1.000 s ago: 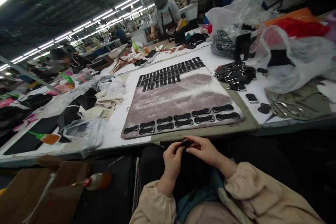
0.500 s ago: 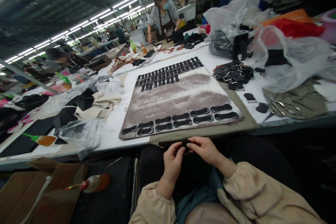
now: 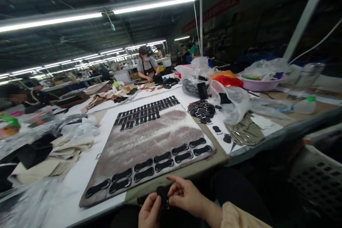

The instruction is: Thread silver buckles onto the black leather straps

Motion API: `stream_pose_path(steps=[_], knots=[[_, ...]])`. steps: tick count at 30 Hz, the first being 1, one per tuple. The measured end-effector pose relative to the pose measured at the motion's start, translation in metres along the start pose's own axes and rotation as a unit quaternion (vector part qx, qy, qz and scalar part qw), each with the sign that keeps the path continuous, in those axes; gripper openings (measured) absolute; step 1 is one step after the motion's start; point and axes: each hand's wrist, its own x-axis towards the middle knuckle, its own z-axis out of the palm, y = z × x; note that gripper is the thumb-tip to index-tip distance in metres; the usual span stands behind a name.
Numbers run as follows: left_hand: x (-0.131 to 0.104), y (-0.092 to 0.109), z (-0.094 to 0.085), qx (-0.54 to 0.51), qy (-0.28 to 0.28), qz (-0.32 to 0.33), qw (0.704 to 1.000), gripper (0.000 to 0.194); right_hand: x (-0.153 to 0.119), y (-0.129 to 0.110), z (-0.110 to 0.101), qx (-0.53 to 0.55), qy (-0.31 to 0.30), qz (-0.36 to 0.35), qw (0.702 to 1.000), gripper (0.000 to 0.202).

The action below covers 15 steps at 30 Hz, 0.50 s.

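Matt black leather-like tabs point(image 3: 160, 156) lie on a smeared, dull board point(image 3: 149, 139) — glossy plastic bags point(image 3: 232, 96) nearby.

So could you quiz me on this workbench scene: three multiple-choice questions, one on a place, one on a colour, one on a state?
1. Where do the scissors lie?
A. right of the board
B. on the board
C. in the basin

2. What colour is the basin?
A. green
B. pink
C. black

3. What are both hands doing?
A. resting flat
B. pinching one black piece
C. holding scissors

Answers: A, they rest on olive cloth right of the board; B, its rim is pink; B, the left hand and right hand grip the black piece.
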Motion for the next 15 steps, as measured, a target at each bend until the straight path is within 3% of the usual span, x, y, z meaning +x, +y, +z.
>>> stream_pose_path(steps=[3,7,11,15], knots=[[-0.006,0.029,0.019,-0.114,-0.055,-0.040,0.991,0.030,0.001,-0.023,-0.007,0.028,-0.014,-0.022,0.999,0.059],[0.010,0.062,0.040,-0.181,-0.110,-0.029,0.977,0.044,0.027,-0.072,-0.023,0.061,-0.050,-0.082,0.994,0.052],[0.034,0.081,0.056,-0.185,-0.137,0.013,0.973,0.037,0.062,-0.119,-0.026,0.033,-0.097,-0.137,0.985,0.044],[0.059,0.093,0.068,-0.206,-0.149,0.022,0.967,0.035,0.094,-0.138,-0.022,-0.018,-0.082,-0.172,0.981,0.033]])
